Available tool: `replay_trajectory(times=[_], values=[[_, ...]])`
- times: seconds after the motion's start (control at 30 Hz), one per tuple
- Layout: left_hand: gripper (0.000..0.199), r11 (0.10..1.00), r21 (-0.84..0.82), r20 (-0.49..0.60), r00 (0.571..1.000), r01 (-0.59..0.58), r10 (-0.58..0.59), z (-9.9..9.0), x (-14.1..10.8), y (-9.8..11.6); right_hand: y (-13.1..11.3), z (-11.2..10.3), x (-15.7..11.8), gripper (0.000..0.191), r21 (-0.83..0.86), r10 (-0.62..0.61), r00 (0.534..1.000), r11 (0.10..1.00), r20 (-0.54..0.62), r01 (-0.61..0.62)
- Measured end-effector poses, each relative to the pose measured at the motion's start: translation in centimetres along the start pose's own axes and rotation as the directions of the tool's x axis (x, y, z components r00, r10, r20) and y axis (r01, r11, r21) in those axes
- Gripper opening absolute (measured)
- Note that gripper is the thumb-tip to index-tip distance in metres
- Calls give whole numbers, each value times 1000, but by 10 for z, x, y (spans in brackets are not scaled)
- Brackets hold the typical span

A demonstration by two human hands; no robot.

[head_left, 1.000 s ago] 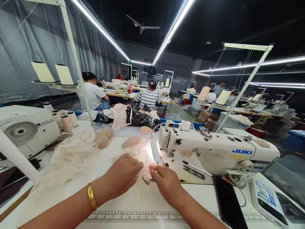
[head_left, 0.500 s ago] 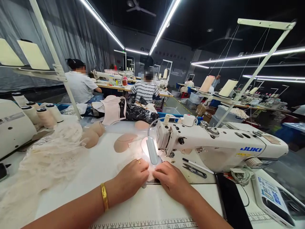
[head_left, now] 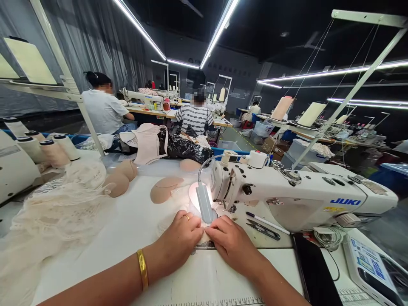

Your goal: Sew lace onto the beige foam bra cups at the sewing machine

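Observation:
My left hand [head_left: 182,236] and my right hand [head_left: 234,239] are side by side in front of the sewing machine [head_left: 296,191]. Fingertips of both pinch the near edge of a pale fabric piece [head_left: 202,234], nearly touching each other. A small grey lamp [head_left: 205,204] on a bent neck lights the spot and covers the needle area. Under its glow lies a pale pink rounded piece [head_left: 194,192], perhaps part of the same fabric. Sheer lace [head_left: 164,224] spreads beside my left hand. Beyond it rests a beige bra cup [head_left: 162,190].
Thread snips [head_left: 264,229] and a white pen [head_left: 267,223] lie right of my right hand, near a black phone-like slab [head_left: 314,267]. Heaped lace [head_left: 63,204] and more cups [head_left: 117,182] are at left. A printed ruler [head_left: 236,301] runs along the front edge. Co-workers sit ahead.
The camera view has shifted slightly, moving the machine rightward in the picture. My fingertips are a little closer together, and less fabric shows between them. Both hands keep their pinch.

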State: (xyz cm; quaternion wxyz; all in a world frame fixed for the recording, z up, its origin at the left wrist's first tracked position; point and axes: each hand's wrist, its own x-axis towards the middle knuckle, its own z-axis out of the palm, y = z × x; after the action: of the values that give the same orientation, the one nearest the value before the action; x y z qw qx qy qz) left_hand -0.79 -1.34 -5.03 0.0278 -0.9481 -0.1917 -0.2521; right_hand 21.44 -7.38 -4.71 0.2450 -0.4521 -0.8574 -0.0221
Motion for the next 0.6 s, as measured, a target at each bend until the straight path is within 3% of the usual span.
replay_trajectory(times=[0.37,0.6], values=[[23,997,79,-1,1000,-21,21,0,2,0,2,5,-1,28,-5,37,999,999,33,-37],[21,999,18,61,997,-43,42,-1,12,-17,3,10,-1,28,-62,70,997,996,7,-70]])
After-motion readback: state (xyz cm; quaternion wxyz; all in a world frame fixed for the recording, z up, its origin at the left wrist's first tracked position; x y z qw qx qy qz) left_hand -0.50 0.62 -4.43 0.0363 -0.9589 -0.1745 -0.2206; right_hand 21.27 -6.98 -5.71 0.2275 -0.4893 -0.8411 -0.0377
